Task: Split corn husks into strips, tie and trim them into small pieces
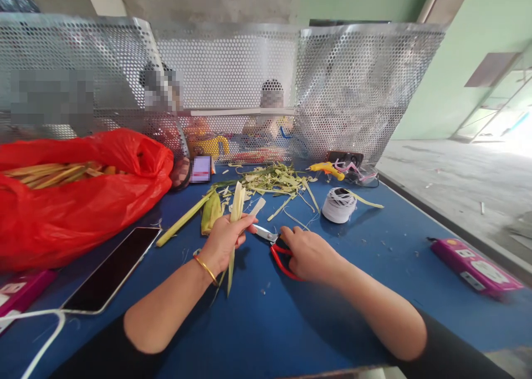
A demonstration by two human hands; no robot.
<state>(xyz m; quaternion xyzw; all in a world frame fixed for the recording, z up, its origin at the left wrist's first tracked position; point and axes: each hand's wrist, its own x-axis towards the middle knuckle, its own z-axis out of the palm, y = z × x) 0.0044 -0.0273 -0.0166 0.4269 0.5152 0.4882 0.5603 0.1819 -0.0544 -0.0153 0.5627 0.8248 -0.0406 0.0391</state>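
My left hand point(228, 237), with a gold bangle at its wrist, is closed around pale green-yellow leaf strips point(238, 203) that stand up above the fingers and trail below the palm. Wrapped on the red handles of a pair of scissors point(282, 260) is my right hand point(311, 254). The metal blades point left and their tips reach the fingers of my left hand; whether they touch the strips is too small to tell. Behind my left hand lie a broad green leaf piece point(211, 213) and a long stalk point(183, 222).
A red plastic bag point(87, 213) of stalks fills the left, beside a phone point(112, 271). Leaf scraps point(276, 178), a white thread roll point(338, 206) and a yellow glue gun point(327, 170) lie farther back. Purple box point(474, 265) at right. People sit behind the perforated metal screen point(224, 63).
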